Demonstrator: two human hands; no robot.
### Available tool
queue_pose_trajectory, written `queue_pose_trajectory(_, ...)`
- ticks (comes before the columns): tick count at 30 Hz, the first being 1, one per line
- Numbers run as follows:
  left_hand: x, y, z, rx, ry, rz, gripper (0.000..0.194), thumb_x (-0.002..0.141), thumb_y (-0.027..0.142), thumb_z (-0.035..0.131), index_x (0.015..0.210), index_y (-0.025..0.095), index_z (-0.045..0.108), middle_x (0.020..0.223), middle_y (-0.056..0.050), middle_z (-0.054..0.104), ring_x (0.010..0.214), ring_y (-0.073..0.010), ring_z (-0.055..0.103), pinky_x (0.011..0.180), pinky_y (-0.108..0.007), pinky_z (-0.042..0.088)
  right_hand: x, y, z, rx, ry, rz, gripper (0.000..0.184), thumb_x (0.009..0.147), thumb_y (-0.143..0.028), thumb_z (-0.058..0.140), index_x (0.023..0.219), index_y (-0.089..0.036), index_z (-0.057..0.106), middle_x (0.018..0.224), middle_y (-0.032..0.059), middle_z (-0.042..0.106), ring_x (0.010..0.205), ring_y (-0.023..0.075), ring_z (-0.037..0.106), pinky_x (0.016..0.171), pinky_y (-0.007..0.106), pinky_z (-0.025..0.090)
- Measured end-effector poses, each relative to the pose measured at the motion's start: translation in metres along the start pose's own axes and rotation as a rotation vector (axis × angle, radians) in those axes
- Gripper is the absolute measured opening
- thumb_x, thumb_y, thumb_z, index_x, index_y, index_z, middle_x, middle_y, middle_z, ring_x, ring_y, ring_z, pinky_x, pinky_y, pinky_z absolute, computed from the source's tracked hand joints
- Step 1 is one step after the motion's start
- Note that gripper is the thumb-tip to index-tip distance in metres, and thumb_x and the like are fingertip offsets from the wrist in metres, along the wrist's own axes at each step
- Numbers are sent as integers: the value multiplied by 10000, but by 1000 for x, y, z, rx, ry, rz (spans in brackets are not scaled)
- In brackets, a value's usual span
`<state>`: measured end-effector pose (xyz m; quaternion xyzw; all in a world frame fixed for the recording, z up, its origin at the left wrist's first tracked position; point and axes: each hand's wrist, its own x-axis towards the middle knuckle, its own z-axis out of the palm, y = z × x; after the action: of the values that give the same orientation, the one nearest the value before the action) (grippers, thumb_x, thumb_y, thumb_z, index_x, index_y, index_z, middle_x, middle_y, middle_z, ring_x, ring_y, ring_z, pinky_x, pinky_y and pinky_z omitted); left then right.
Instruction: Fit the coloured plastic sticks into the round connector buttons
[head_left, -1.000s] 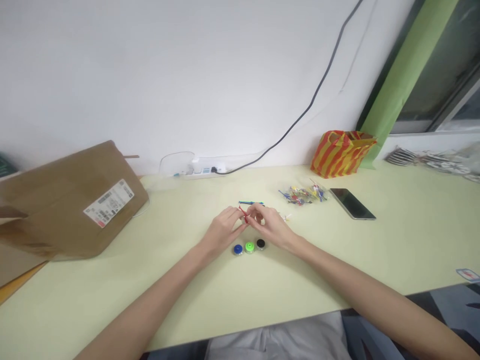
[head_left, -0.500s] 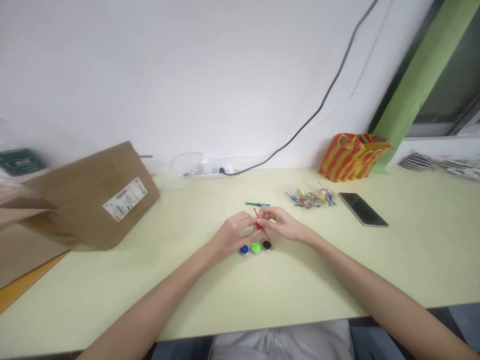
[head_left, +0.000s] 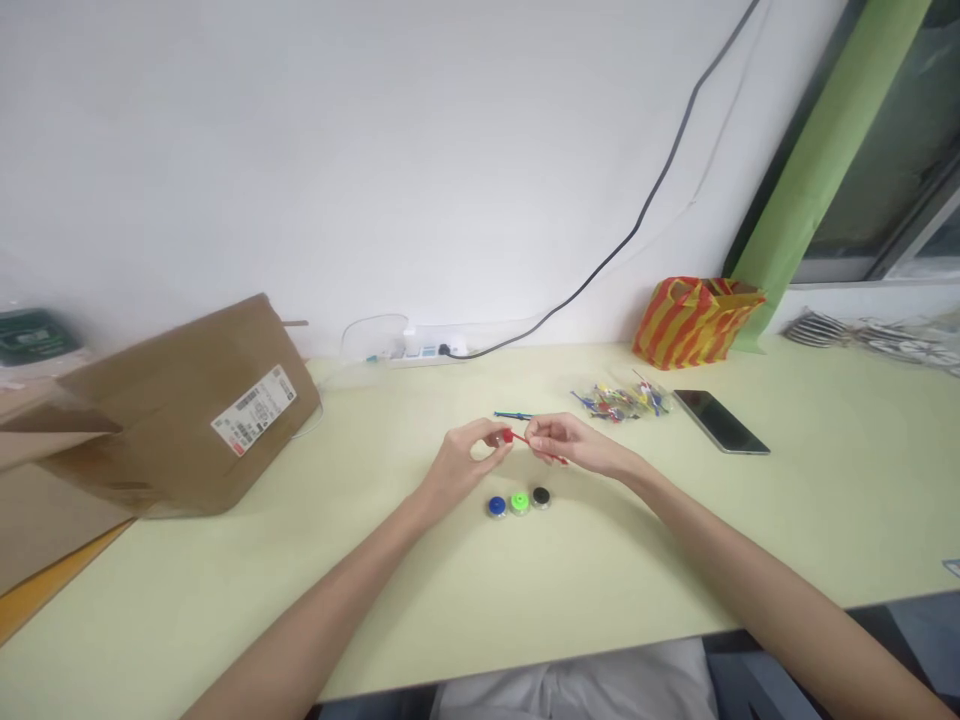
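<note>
Between the fingertips of my left hand (head_left: pixel 466 456) is a small red round piece (head_left: pixel 508 436), its lower part mostly hidden by the fingers. A thin red plastic stick (head_left: pixel 559 459) is pinched in my right hand (head_left: pixel 574 442), with its left end at the red piece; whether the two are joined I cannot tell. Below the hands, three small round pieces with clear bases stand in a row: one blue-topped (head_left: pixel 496 506), one bright green-topped (head_left: pixel 520 502) and one black-topped (head_left: pixel 541 496). A thin blue-and-dark stick (head_left: pixel 513 415) lies just behind my hands.
Clear-bagged coloured plastic parts (head_left: pixel 621 400) and a dark-screened phone (head_left: pixel 721 421) lie to the right. A striped red-and-yellow bag (head_left: pixel 694 325) stands by the wall. At left is a cardboard box (head_left: pixel 187 410). A power strip (head_left: pixel 427 345) with a black cable (head_left: pixel 600 265) sits at the back.
The red stick has swung from steeply slanted to nearly level, pointing right. My hands have drawn slightly apart and away from the row of round pieces. The camera view has shifted a little.
</note>
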<state>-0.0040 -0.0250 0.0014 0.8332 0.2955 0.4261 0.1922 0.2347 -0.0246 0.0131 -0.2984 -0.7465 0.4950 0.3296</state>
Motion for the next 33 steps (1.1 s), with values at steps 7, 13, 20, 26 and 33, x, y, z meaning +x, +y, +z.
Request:
queue_pose_trajectory(7, 0, -38, -8, 252, 56, 36, 127, 949, 187, 611, 1060, 215, 668, 952, -36, 712, 885, -185, 676, 845, -342, 544, 35, 29, -24, -494, 432, 1, 206, 938, -349, 626, 865, -170, 700, 777, 41, 700, 705, 167, 598, 684, 288, 424)
queue_pose_trajectory(13, -1, -43, -8, 342, 55, 43, 112, 952, 188, 612, 1052, 213, 657, 927, -36, 699, 880, -193, 670, 819, -339, 545, 52, 30, -14, -1151, 143, 18, 168, 959, -145, 575, 886, -171, 725, 897, 98, 723, 906, 212, 619, 765, 301, 371)
queue_pose_trajectory(20, 1, -42, -6, 374, 26, 81, 115, 971, 216, 599, 1073, 214, 650, 963, -39, 709, 923, -199, 676, 847, -346, 542, 37, 37, -14, -1230, 50, -103, 288, 1056, -221, 463, 1019, -155, 741, 950, 115, 693, 945, 218, 578, 817, 326, 341)
queue_pose_trajectory(26, 2, -47, -5, 378, 5, 52, 106, 968, 236, 604, 1056, 212, 659, 951, -39, 706, 906, -202, 669, 834, -351, 534, 39, 49, -20, -1160, 72, -112, 238, 1032, -217, 524, 1010, -166, 756, 947, 105, 702, 947, 224, 556, 811, 336, 337)
queue_pose_trajectory(33, 4, -49, 0, 370, -20, 4, 111, 954, 227, 618, 1051, 210, 670, 947, -40, 708, 898, -202, 661, 850, -360, 530, 51, 58, -21, -1074, 147, 7, 143, 954, -151, 613, 887, -174, 738, 920, 96, 726, 970, 241, 556, 809, 323, 364)
